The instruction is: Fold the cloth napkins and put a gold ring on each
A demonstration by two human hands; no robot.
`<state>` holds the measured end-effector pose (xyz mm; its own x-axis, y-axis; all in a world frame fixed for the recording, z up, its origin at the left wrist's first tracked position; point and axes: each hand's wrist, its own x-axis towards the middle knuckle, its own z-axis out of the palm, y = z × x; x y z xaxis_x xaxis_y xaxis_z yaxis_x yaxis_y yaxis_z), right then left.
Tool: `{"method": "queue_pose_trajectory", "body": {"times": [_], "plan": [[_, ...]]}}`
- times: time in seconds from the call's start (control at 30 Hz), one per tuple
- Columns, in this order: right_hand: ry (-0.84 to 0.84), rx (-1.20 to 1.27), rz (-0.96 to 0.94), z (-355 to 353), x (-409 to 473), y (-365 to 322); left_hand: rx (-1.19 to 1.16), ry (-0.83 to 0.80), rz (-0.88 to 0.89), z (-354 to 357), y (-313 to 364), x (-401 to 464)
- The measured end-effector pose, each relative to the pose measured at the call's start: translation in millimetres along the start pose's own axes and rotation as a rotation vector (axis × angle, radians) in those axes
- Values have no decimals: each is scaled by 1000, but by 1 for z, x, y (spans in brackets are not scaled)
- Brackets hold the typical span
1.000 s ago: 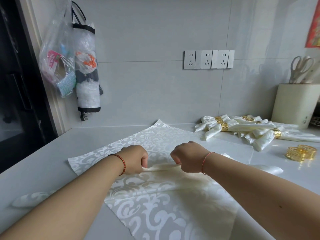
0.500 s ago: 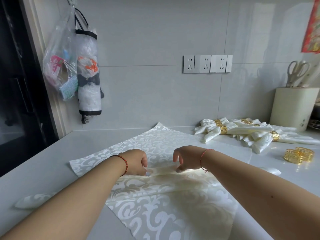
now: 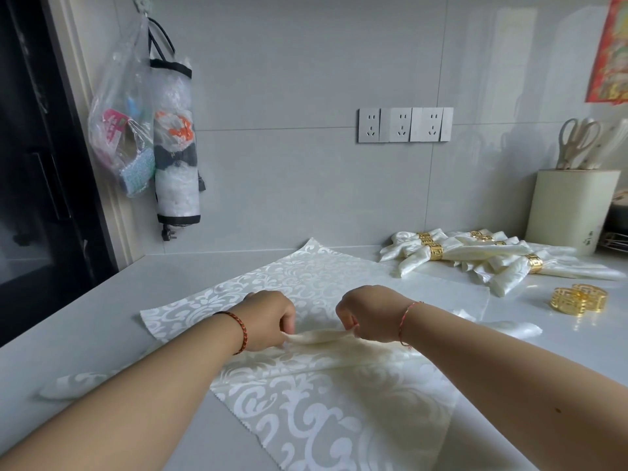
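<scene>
A cream damask napkin (image 3: 306,280) lies spread like a diamond on the white counter. Across its middle runs a raised pleat (image 3: 319,335). My left hand (image 3: 268,319) pinches the pleat's left end and my right hand (image 3: 368,316) pinches its right end, knuckles up, fingertips hidden. Two loose gold rings (image 3: 579,299) lie to the right. Behind them is a pile of folded napkins with gold rings (image 3: 475,256).
A cream utensil holder (image 3: 571,212) with scissors stands at the back right. Plastic bags (image 3: 149,130) hang on the wall at left, beside a dark doorway. Another cream cloth piece (image 3: 68,385) lies at the left front. Sockets are on the tiled wall.
Half a second ago my fingers pressed the fold flat on the cloth; now both hands pinch a pleat again and lift it slightly. The view has tilted a little downward.
</scene>
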<state>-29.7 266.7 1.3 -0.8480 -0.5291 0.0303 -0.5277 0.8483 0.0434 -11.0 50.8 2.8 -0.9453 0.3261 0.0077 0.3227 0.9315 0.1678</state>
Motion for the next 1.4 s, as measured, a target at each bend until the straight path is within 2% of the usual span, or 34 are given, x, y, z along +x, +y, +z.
{"method": "queue_pose_trajectory", "body": {"times": [0.2, 0.27, 0.4, 0.5, 0.6, 0.77, 0.93, 1.1, 1.23, 1.4], "plan": [[-92, 103, 47, -12, -8, -1, -101, -142, -73, -9, 4, -3], [-92, 133, 58, -14, -7, 1, -166, -147, -104, -11, 5, -3], [-105, 170, 54, -10, -3, 4, -125, -115, -84, -7, 2, -2], [-182, 153, 68, -9, -1, 5, -120, -154, -107, -6, 1, -2], [-174, 140, 67, -7, -2, 4, -116, -185, -113, -8, 1, -4], [-19, 104, 50, -4, -10, -2, -96, -79, -63, -3, 6, -9], [-1, 47, 13, -5, -22, -9, -48, 23, 32, 1, 9, -20], [-49, -25, -26, -11, -37, -18, -10, -5, 28, -1, 12, -34], [-56, 16, -56, -13, -56, -22, 2, -49, 36, 0, 16, -48], [-47, 51, -82, -7, -72, -24, -95, -23, 52, 8, 17, -69]]}}
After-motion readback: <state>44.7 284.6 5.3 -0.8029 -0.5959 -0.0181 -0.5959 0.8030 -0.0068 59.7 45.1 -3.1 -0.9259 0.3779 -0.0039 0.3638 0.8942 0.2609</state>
